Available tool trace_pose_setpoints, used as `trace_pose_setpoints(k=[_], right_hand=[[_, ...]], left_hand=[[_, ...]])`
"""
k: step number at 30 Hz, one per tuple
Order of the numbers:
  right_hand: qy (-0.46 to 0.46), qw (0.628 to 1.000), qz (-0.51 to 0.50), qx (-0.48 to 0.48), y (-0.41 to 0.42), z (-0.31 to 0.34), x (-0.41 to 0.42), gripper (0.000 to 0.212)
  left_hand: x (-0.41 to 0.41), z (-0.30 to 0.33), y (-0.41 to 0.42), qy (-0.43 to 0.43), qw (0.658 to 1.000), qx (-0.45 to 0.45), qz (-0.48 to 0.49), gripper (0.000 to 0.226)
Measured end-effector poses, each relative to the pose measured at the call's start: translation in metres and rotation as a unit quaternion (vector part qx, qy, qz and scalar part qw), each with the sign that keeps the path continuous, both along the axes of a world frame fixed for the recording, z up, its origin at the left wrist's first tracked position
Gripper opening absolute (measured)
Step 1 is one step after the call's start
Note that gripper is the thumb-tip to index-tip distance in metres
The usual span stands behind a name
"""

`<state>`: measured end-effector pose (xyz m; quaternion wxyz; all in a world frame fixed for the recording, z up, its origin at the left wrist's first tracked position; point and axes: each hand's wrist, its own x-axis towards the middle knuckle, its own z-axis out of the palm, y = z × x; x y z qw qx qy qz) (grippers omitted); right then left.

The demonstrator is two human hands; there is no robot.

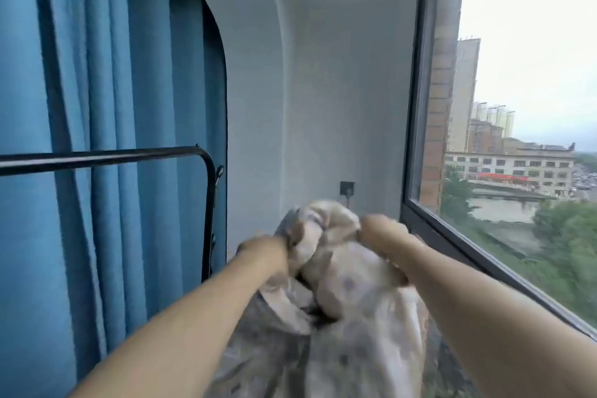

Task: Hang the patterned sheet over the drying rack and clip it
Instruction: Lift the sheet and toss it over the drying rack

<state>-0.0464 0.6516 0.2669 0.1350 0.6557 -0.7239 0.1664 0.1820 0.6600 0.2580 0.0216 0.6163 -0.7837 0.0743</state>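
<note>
The patterned sheet (345, 294), pale cream with faint grey marks, is bunched up in front of me and hangs down out of view. My left hand (268, 252) grips its bunched top from the left. My right hand (381, 231) grips the same bunch from the right. Both hands are blurred by motion. The black drying rack (129, 154) stands to the left, its top bar level and bare, its rounded corner post (210, 203) left of my left hand. The sheet does not touch the rack. No clips can be made out.
Blue curtains (106, 74) hang close behind the rack. A grey wall (339, 107) with a dark socket (347, 188) closes the far end. A large window (517, 107) with a dark frame runs along the right, its sill near my right arm.
</note>
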Motion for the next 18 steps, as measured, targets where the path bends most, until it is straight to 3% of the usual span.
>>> trace_pose_setpoints(k=[1,3,5,6,7,8,10,12,14,18], right_hand=[[0.062,0.997,-0.015,0.048,0.010,-0.012,-0.004,0.028],[0.073,0.996,-0.026,-0.053,0.005,0.022,-0.028,0.028],[-0.005,0.978,-0.031,-0.206,-0.004,0.092,-0.039,0.026],[-0.080,0.956,-0.034,-0.279,-0.004,0.128,-0.038,0.024],[-0.162,0.927,-0.031,-0.337,-0.005,0.151,-0.035,0.023],[-0.244,0.890,-0.031,-0.385,-0.011,0.160,-0.034,0.025],[-0.369,0.843,-0.057,-0.388,-0.016,0.141,-0.023,0.030],[-0.456,0.825,-0.114,-0.312,-0.023,0.099,-0.009,0.036],[-0.523,0.790,-0.174,-0.268,-0.028,0.076,0.001,0.040],[-0.536,0.758,-0.158,-0.338,-0.027,0.105,0.020,0.039]], left_hand=[[0.017,-0.006,0.003,0.016,0.999,-0.016,0.026,0.027],[0.039,0.046,-0.013,0.103,0.980,-0.169,0.034,0.020],[0.042,0.136,-0.011,0.141,0.923,-0.358,0.014,0.014],[0.040,0.168,-0.012,0.182,0.896,-0.405,0.000,0.011],[0.038,0.174,-0.026,0.252,0.871,-0.421,-0.020,0.011],[0.035,0.164,-0.034,0.306,0.873,-0.379,-0.030,0.013],[0.028,0.095,-0.045,0.279,0.941,-0.189,-0.015,0.025],[0.039,0.031,-0.038,0.218,0.973,-0.062,0.039,0.034],[0.053,0.038,-0.023,0.224,0.960,-0.147,0.074,0.033],[0.077,0.137,0.028,0.199,0.884,-0.418,0.064,0.016]])
